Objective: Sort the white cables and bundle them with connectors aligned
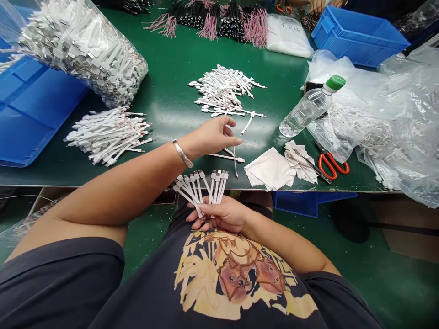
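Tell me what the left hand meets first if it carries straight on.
The left hand would probably meet the water bottle first, though depth is hard to judge here, so it might pass just by.

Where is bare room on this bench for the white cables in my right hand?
Bare green bench shows between the left pile and middle pile, and beside the water bottle. The right end, with plastic bags and scissors, is crowded.
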Motion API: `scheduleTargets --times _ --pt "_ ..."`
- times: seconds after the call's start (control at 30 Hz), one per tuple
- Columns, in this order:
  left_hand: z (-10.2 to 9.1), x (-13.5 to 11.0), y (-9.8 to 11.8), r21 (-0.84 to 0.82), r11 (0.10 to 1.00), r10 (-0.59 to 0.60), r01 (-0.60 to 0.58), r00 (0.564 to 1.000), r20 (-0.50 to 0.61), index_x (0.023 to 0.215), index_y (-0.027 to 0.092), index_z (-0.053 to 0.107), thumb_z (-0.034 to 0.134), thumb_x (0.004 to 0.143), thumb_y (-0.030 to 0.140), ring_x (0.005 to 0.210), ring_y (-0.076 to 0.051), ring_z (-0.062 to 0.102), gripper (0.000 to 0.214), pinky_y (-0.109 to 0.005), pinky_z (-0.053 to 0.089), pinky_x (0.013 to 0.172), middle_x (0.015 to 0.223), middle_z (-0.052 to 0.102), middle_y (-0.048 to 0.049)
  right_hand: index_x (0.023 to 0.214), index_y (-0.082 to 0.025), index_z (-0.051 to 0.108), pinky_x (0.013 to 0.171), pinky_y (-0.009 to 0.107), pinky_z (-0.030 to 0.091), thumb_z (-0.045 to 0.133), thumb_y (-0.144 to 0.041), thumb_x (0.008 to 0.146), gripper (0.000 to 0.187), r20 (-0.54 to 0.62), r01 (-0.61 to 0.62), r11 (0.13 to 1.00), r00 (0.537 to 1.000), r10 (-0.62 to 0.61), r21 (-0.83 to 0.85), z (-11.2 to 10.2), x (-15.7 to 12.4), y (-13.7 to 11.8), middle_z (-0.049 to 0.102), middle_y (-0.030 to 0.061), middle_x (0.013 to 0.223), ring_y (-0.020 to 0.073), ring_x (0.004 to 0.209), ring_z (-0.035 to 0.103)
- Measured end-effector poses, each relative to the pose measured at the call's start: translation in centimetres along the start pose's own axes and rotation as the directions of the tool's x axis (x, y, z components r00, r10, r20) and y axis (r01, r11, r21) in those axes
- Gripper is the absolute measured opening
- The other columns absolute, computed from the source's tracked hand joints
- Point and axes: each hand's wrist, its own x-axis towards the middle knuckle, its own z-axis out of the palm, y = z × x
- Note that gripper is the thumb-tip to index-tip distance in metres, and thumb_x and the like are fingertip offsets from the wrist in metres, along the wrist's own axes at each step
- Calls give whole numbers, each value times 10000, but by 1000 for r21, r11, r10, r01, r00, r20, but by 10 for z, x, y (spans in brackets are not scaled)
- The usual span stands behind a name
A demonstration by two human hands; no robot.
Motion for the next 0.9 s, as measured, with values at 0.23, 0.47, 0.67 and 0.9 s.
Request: scheduleTargets --times 0.23,0.47,0.67,0.9 --pt "-31 -101 11 201 979 17 -5 998 -62 794 199 657 588 795 392 642 -135 513 205 -237 383 567 687 606 -7 1003 -104 611 661 223 548 691 -414 762 401 -2 23 999 1000 -23 32 -5 -1 0 692 99 935 155 775 688" --pt "-35 -183 -56 50 895 -437 442 850 295 610 178 599 558 800 470 577 -139 482 351 -220 374 529 587 549 -4 950 -91 616 694 209 535 661 -350 809 299 28 -23 999 999 23 -27 -8 1 0 691 103 931 135 773 687" --pt "23 -173 -76 -439 747 -451 499 866 217 798 166 626 576 781 515 604 -131 486 353 -229 405 591 639 564 1 1019 -101 617 662 197 545 704 -359 768 371 18 -11 999 1000 11 -33 -5 4 5 693 90 862 143 750 694" --pt "47 -156 -54 -552 701 -415 452 887 200 762 184 570 578 798 461 389 -70 295 280 -208 187 378 485 409 53 1178 -144 543 652 212 555 734 -283 750 488 -13 20 1000 1000 -20 -1 -6 2 8 686 52 786 133 697 691"
